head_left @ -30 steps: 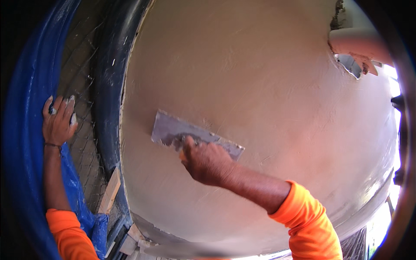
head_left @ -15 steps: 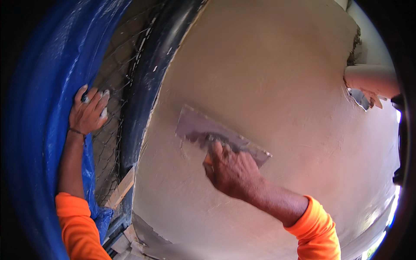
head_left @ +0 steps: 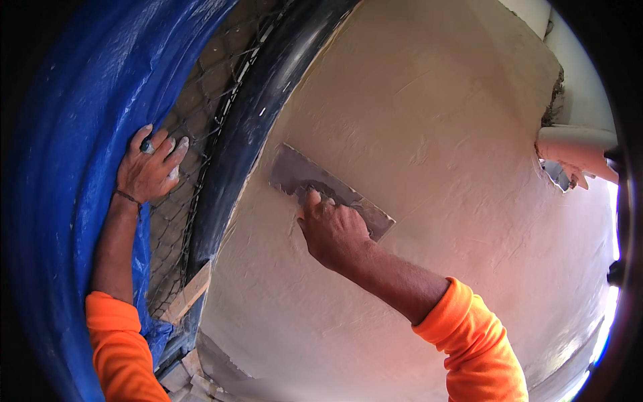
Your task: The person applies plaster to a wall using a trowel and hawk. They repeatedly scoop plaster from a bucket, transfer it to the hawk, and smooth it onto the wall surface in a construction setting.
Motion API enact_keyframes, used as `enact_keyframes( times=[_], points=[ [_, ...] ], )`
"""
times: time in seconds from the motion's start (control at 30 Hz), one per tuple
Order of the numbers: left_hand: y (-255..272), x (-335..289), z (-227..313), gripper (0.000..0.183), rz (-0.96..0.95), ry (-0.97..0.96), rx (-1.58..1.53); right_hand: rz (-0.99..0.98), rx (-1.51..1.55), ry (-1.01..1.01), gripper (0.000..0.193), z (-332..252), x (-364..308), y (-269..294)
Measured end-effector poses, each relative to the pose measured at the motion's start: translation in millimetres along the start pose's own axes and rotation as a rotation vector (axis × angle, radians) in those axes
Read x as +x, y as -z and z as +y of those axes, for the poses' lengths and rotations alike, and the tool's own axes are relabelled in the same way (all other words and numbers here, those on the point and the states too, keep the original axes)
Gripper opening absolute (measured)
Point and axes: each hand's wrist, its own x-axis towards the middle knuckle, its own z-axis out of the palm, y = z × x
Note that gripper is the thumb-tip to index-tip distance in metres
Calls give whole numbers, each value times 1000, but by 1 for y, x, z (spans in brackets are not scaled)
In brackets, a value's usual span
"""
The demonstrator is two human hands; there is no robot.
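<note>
My right hand [head_left: 337, 228] is closed round the handle of a plastering trowel [head_left: 348, 195]. The long, thin rectangular blade, smeared with grey, lies slantwise against the smooth, wet-looking plaster of the wall [head_left: 429, 281]. Most of the handle is hidden by my fingers. To the left, my left hand [head_left: 151, 164] is up at the edge of a blue tarp [head_left: 74, 167], fingers bent onto the wire mesh [head_left: 207, 100]. White residue coats some fingertips, and one finger wears a ring.
A dark, curved pipe [head_left: 248, 127] runs between mesh and plaster. Low on the left is a wooden strip [head_left: 189, 291]. At the right, a pale pipe [head_left: 576, 144] enters the wall beside a ragged hole [head_left: 556, 173]. Faint ridges and scratches mark the plaster.
My right hand and the trowel have shifted left and slightly up across the plaster. My left hand stays at the tarp edge and mesh. The view has tilted a little.
</note>
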Motion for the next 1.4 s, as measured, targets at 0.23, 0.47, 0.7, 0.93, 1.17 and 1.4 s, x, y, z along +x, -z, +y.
enact_keyframes(
  times=[0.23,0.47,0.7,0.93,1.17,1.4],
  points=[
    [-3,-1,1,65,6,6,-11,197,26,-138,29,29,18,69],
    [-9,-1,2,54,7,30,-58,557,-47,-292,40,117,20,164],
    [-13,-4,1,57,20,25,-54,590,-270,-532,49,205,3,285],
    [-16,-5,-2,61,65,3,-92,922,26,-835,54,213,-5,325],
    [-26,-10,-2,60,39,17,-16,1224,-249,-361,52,154,-59,235],
    [-8,-1,5,66,-175,86,-19,205,368,-141,51,47,-231,56]
  ],
)
